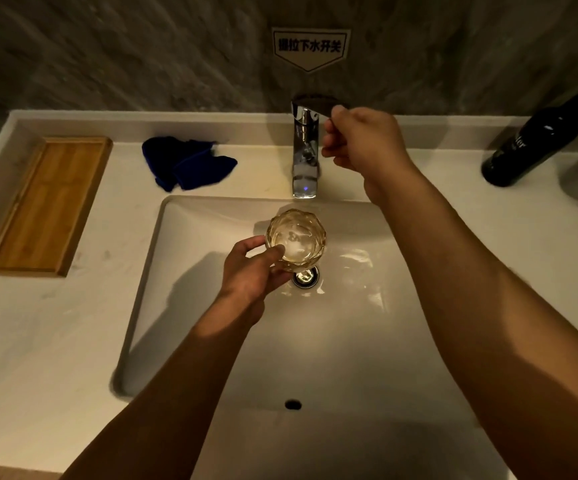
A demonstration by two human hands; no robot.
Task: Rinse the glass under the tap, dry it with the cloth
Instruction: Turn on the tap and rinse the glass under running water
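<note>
My left hand point(251, 271) grips a faceted amber glass point(298, 239), held upright over the sink basin point(315, 341) just below the spout of the chrome tap point(304, 157). Water with foam sits inside the glass. My right hand point(358, 138) is closed on the tap's lever handle at the top of the tap. A crumpled dark blue cloth point(187, 162) lies on the counter to the left of the tap, apart from both hands.
A wooden tray point(50, 206) rests on the counter at the far left. A dark bottle point(530, 143) stands at the right, a grey object beside it. The drain point(305, 277) lies under the glass. A sign hangs on the wall above the tap.
</note>
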